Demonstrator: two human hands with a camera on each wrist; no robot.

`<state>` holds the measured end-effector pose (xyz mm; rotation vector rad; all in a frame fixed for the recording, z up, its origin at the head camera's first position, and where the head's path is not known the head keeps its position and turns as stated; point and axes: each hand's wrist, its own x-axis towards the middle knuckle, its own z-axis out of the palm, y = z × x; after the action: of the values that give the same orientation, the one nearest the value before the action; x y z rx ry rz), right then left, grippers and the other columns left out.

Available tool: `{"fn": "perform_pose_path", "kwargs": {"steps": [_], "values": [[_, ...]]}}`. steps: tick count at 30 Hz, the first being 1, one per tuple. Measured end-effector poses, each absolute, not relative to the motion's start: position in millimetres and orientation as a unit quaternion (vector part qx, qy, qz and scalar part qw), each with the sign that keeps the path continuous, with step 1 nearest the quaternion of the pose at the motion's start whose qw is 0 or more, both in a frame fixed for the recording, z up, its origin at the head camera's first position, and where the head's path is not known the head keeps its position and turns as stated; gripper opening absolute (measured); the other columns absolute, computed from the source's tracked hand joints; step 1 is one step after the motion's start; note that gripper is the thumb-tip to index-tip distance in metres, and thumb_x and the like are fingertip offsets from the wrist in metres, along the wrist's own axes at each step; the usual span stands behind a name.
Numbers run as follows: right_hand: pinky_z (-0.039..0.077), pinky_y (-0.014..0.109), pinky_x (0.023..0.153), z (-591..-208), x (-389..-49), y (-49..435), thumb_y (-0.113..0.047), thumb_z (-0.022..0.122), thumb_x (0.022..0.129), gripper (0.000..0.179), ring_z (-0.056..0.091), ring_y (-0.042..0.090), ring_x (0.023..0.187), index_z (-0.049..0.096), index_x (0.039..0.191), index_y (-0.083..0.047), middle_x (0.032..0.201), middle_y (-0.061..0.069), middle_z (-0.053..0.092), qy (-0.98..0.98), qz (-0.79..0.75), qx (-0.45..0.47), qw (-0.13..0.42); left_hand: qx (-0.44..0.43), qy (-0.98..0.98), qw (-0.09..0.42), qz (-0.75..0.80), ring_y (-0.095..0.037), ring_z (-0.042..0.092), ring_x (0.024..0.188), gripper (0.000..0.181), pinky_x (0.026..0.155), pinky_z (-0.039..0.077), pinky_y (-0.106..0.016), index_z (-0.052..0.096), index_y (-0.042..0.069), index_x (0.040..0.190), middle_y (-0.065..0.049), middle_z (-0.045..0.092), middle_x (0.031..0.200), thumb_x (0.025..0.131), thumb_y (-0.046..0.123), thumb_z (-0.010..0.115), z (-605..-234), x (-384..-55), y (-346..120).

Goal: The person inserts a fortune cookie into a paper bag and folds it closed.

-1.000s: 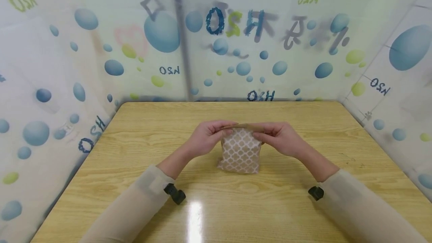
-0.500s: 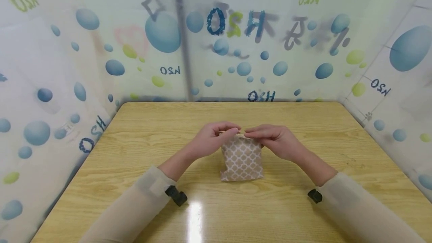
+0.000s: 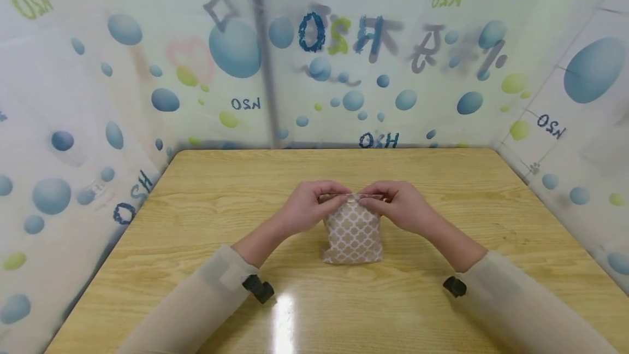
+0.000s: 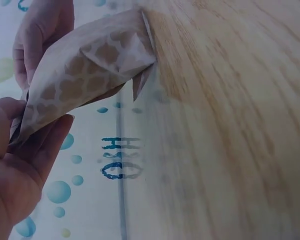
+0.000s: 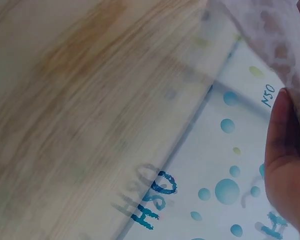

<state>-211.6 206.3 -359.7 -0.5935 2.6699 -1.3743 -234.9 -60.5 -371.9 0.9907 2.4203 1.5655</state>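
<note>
A small tan paper bag (image 3: 354,234) with a white lattice pattern stands on the wooden table in the head view. My left hand (image 3: 316,206) pinches the left part of its top edge between thumb and fingers. On the right part of that edge, my right hand (image 3: 400,206) pinches likewise, the two thumbs nearly meeting. From the left wrist view, the paper bag (image 4: 90,70) bulges out, and its mouth end lies between the left thumb and fingers. Only a blurred side of the bag (image 5: 275,40) shows by the right hand (image 5: 290,175) in the right wrist view.
The wooden table (image 3: 221,190) has a glossy light reflection near its front. Behind it and at both sides hangs a white curtain (image 3: 314,92) printed with blue and green dots. Black straps (image 3: 257,288) sit at both wrists under light sleeves.
The bag's lower edge has come slightly nearer and its top has lowered. Both hands shifted their fingers along the top edge, loosening and then pinching it again closer to the middle.
</note>
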Motion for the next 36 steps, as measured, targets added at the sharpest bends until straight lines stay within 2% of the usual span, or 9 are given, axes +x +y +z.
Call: {"fn": "perform_pose_path", "kwargs": {"steps": [6, 12, 15, 17, 20, 25, 29, 32, 36], "values": [[0.062, 0.036, 0.069, -362.3, -210.6, 201.8, -0.023, 0.076, 0.106, 0.017, 0.067, 0.016, 0.078, 0.084, 0.118, -0.015, 0.105, 0.005, 0.081, 0.868, -0.461, -0.185, 0.019, 0.336, 0.807, 0.020, 0.486, -0.010, 0.077, 0.101, 0.020, 0.082, 0.062, -0.022, 0.084, 0.011, 0.123, -0.006, 0.083, 0.123, 0.108, 0.016, 0.072, -371.8, -232.9, -59.7], [0.053, 0.027, 0.063, -363.8, -208.9, 200.4, -0.014, 0.075, 0.105, 0.011, 0.063, 0.012, 0.073, 0.085, 0.109, -0.012, 0.100, 0.007, 0.081, 0.859, -0.465, -0.216, 0.006, 0.361, 0.807, 0.001, 0.467, -0.005, 0.071, 0.083, 0.020, 0.070, 0.056, -0.020, 0.085, 0.011, 0.123, -0.007, 0.084, 0.120, 0.107, 0.015, 0.072, -373.1, -231.7, -58.6], [0.056, 0.028, 0.065, -363.5, -208.7, 200.4, -0.014, 0.075, 0.105, 0.010, 0.066, 0.013, 0.077, 0.084, 0.109, -0.011, 0.102, 0.008, 0.081, 0.860, -0.464, -0.211, 0.007, 0.341, 0.807, 0.017, 0.483, -0.002, 0.065, 0.072, 0.020, 0.063, 0.052, -0.020, 0.085, 0.012, 0.122, -0.007, 0.084, 0.117, 0.107, 0.017, 0.072, -375.4, -232.7, -60.4], [0.061, 0.031, 0.069, -363.5, -208.9, 199.7, -0.018, 0.076, 0.105, 0.013, 0.069, 0.013, 0.081, 0.083, 0.114, -0.013, 0.106, 0.008, 0.081, 0.863, -0.463, -0.202, 0.018, 0.327, 0.806, 0.024, 0.493, -0.001, 0.064, 0.072, 0.019, 0.062, 0.052, -0.020, 0.085, 0.012, 0.120, -0.006, 0.084, 0.115, 0.107, 0.017, 0.073, -376.2, -232.9, -61.5], [0.063, 0.034, 0.070, -364.7, -209.1, 197.2, -0.022, 0.076, 0.106, 0.017, 0.071, 0.012, 0.081, 0.083, 0.119, -0.013, 0.109, 0.008, 0.081, 0.864, -0.462, -0.197, 0.031, 0.335, 0.804, 0.007, 0.491, -0.005, 0.060, 0.066, 0.017, 0.058, 0.049, -0.021, 0.086, 0.011, 0.117, -0.006, 0.085, 0.112, 0.106, 0.015, 0.074, -378.1, -233.4, -62.3], [0.055, 0.029, 0.060, -366.5, -208.7, 193.5, -0.015, 0.075, 0.105, 0.012, 0.061, 0.010, 0.065, 0.086, 0.110, -0.011, 0.094, 0.007, 0.080, 0.861, -0.461, -0.214, -0.007, 0.371, 0.799, -0.043, 0.471, -0.003, 0.072, 0.079, 0.017, 0.067, 0.055, -0.019, 0.087, 0.011, 0.117, -0.006, 0.085, 0.112, 0.105, 0.013, 0.075, -378.6, -232.8, -60.4], [0.051, 0.027, 0.057, -365.8, -208.3, 194.2, -0.014, 0.077, 0.103, 0.011, 0.058, 0.011, 0.062, 0.087, 0.107, -0.012, 0.089, 0.004, 0.078, 0.867, -0.446, -0.219, -0.031, 0.339, 0.804, 0.000, 0.488, -0.004, 0.070, 0.074, 0.018, 0.064, 0.058, -0.025, 0.087, 0.014, 0.118, -0.004, 0.086, 0.110, 0.106, 0.019, 0.075, -378.7, -233.7, -62.6], [0.058, 0.031, 0.063, -364.7, -209.2, 196.8, -0.018, 0.075, 0.106, 0.015, 0.063, 0.010, 0.069, 0.086, 0.114, -0.011, 0.095, 0.005, 0.080, 0.868, -0.454, -0.201, -0.003, 0.303, 0.804, 0.039, 0.510, -0.007, 0.067, 0.067, 0.018, 0.062, 0.061, -0.032, 0.086, 0.016, 0.119, -0.004, 0.085, 0.109, 0.107, 0.021, 0.074, -378.3, -235.0, -67.7], [0.066, 0.035, 0.075, -364.9, -212.3, 202.2, -0.014, 0.072, 0.107, 0.021, 0.073, 0.011, 0.077, 0.083, 0.122, -0.004, 0.107, 0.012, 0.083, 0.858, -0.482, -0.176, 0.036, 0.305, 0.802, 0.020, 0.513, -0.012, 0.069, 0.063, 0.019, 0.060, 0.061, -0.032, 0.086, 0.012, 0.120, -0.008, 0.085, 0.110, 0.106, 0.013, 0.073, -378.3, -236.5, -73.4]]}}
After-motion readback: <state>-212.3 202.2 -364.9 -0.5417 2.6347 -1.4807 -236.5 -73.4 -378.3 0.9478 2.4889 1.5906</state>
